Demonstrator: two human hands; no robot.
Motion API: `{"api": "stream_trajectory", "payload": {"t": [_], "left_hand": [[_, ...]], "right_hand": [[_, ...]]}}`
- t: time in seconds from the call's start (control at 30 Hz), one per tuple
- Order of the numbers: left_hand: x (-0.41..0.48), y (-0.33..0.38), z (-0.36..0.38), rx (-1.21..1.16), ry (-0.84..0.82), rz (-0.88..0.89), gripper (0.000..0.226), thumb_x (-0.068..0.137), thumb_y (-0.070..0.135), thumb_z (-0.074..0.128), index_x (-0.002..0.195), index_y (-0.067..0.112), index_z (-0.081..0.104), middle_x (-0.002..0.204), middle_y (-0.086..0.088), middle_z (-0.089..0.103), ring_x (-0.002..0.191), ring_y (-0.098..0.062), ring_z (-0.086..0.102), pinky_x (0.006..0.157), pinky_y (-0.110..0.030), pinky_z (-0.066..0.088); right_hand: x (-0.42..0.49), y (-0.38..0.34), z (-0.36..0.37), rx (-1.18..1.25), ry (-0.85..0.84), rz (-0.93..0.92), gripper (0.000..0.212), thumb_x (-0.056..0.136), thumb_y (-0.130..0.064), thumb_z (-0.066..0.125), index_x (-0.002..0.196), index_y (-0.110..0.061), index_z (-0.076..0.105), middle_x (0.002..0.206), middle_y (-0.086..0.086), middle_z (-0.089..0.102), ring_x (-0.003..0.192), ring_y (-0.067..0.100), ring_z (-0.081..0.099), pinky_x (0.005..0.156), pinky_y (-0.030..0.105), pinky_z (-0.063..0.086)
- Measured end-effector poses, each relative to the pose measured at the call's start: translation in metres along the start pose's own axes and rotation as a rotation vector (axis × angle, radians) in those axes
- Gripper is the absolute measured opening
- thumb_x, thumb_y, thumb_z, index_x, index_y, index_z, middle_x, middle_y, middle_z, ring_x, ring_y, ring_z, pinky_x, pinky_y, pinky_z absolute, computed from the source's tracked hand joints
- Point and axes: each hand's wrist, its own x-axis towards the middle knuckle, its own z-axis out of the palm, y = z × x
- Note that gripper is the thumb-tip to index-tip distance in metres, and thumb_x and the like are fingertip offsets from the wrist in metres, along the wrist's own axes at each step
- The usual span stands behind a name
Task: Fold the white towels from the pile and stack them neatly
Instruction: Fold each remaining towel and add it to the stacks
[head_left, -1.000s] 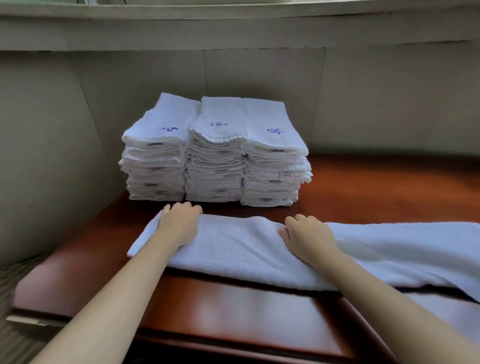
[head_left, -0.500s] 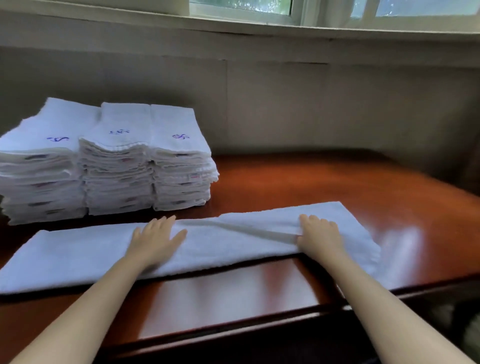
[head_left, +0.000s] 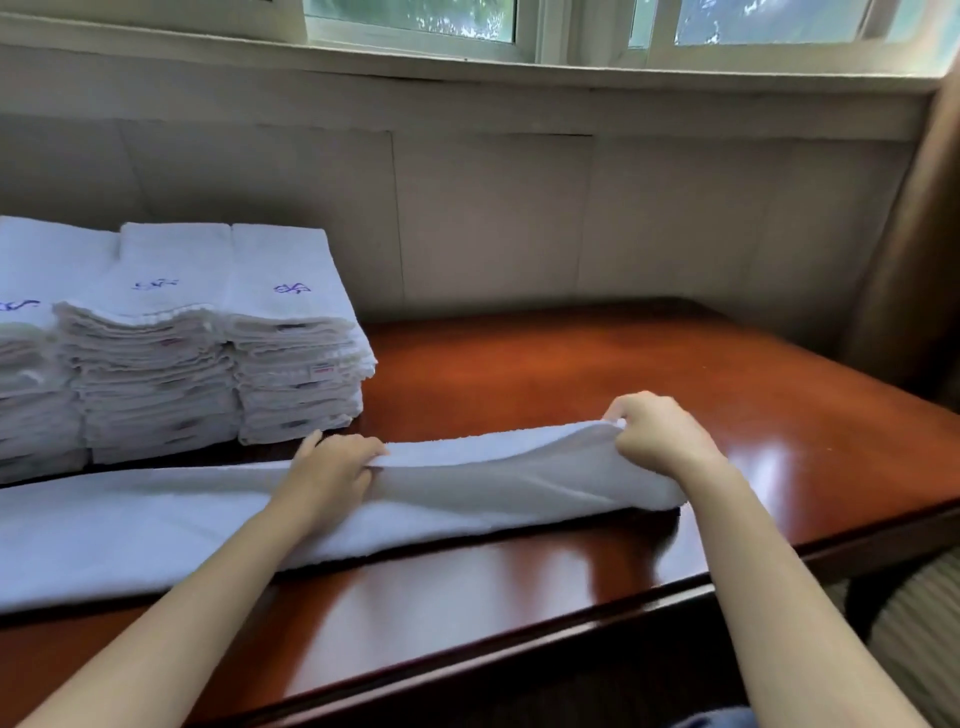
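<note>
A long white towel (head_left: 130, 525) lies folded lengthwise across the front of the wooden table (head_left: 597, 374). My left hand (head_left: 332, 467) grips the towel's far edge near its middle. My right hand (head_left: 660, 431) pinches the far edge close to the right end and lifts it off the table, so the right part of the towel rises into a hump. Behind it on the left stand three side-by-side stacks of folded white towels (head_left: 208, 338) with purple embroidery on top.
A panelled wall (head_left: 519, 208) and a window sill (head_left: 467, 62) run behind the table. The table's right corner and front edge are close to my right arm. A brown curtain (head_left: 914, 234) hangs at the right. Striped carpet (head_left: 924, 639) shows below the table edge.
Both hands lay flat on the towel before; now they grasp its far edge and lift the right end. The view has shifted right, so the stacks sit further left.
</note>
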Motion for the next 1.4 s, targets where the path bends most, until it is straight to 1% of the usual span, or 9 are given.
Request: {"api": "stream_trajectory", "payload": {"t": [0.07,0.2,0.3,0.5,0.67,1.0,1.13,1.27,1.4], "left_hand": [[0.004,0.011,0.004,-0.039,0.076,0.015,0.02,0.098,0.019,0.044,0.109,0.02,0.061,0.11,0.004,0.067,0.106,-0.021,0.058,0.097,-0.033,0.032],[0.013,0.012,0.007,-0.179,0.046,-0.122,0.018,0.099,0.023,0.044,0.098,0.018,0.061,0.099,0.003,0.062,0.098,-0.023,0.058,0.082,-0.033,0.042],[0.024,0.008,0.011,-0.181,0.02,-0.123,0.017,0.098,0.024,0.045,0.098,0.02,0.062,0.094,0.005,0.056,0.096,-0.018,0.055,0.081,-0.033,0.043],[0.035,-0.001,0.019,-0.129,0.025,-0.126,0.02,0.098,0.025,0.044,0.082,0.033,0.052,0.087,0.012,0.058,0.092,-0.012,0.053,0.077,-0.033,0.046],[0.039,-0.002,0.022,-0.08,0.023,-0.162,0.019,0.099,0.026,0.041,0.091,0.028,0.058,0.092,0.011,0.06,0.091,-0.016,0.055,0.075,-0.032,0.044],[0.051,0.005,0.019,-0.016,-0.161,-0.227,0.021,0.096,0.004,0.034,0.088,0.02,0.046,0.09,0.002,0.051,0.086,-0.018,0.046,0.071,-0.031,0.04],[0.037,0.02,0.017,0.21,0.055,-0.218,0.005,0.097,0.017,0.048,0.096,0.014,0.052,0.097,-0.003,0.055,0.093,-0.023,0.05,0.073,-0.032,0.039],[0.022,0.026,0.013,0.059,0.093,-0.212,0.017,0.097,0.015,0.043,0.09,0.015,0.058,0.094,-0.004,0.056,0.09,-0.026,0.055,0.07,-0.035,0.046],[0.005,0.007,0.003,-0.157,-0.115,-0.126,0.031,0.101,0.03,0.036,0.085,0.019,0.06,0.103,0.0,0.061,0.108,-0.026,0.055,0.085,-0.035,0.043]], "right_hand": [[0.013,0.009,0.0,0.032,0.169,0.139,0.032,0.081,-0.008,0.045,0.102,-0.022,0.064,0.107,0.009,0.062,0.1,0.034,0.057,0.073,0.03,0.041],[0.035,0.02,0.027,0.245,0.171,0.256,0.011,0.087,-0.007,0.045,0.079,-0.011,0.052,0.084,0.006,0.053,0.088,0.034,0.053,0.062,0.029,0.036],[0.046,0.031,0.05,0.314,0.169,0.327,0.026,0.091,-0.012,0.045,0.067,-0.013,0.038,0.074,0.005,0.047,0.077,0.03,0.045,0.055,0.029,0.031],[0.065,0.029,0.062,0.014,0.237,0.245,0.018,0.101,-0.026,0.036,0.088,-0.014,0.04,0.096,0.014,0.06,0.084,0.032,0.051,0.066,0.03,0.036],[0.077,0.031,0.067,-0.077,0.094,0.306,0.02,0.099,-0.025,0.042,0.105,-0.011,0.054,0.111,0.012,0.06,0.102,0.033,0.056,0.07,0.033,0.039],[0.079,0.03,0.076,-0.169,0.176,0.176,0.02,0.103,-0.024,0.03,0.1,-0.01,0.044,0.1,0.013,0.063,0.088,0.034,0.058,0.061,0.031,0.035],[0.071,0.017,0.069,-0.282,0.191,0.247,0.016,0.095,-0.021,0.051,0.104,-0.014,0.04,0.111,0.01,0.055,0.089,0.029,0.056,0.06,0.026,0.038],[0.056,-0.026,0.072,-0.396,0.264,-0.02,0.025,0.095,-0.034,0.051,0.108,-0.014,0.052,0.115,0.008,0.053,0.105,0.03,0.051,0.082,0.035,0.037],[0.019,-0.104,0.114,-0.175,-0.187,-0.379,0.051,0.098,-0.051,0.03,0.117,-0.01,0.055,0.127,0.013,0.051,0.121,0.033,0.045,0.093,0.042,0.036]]}}
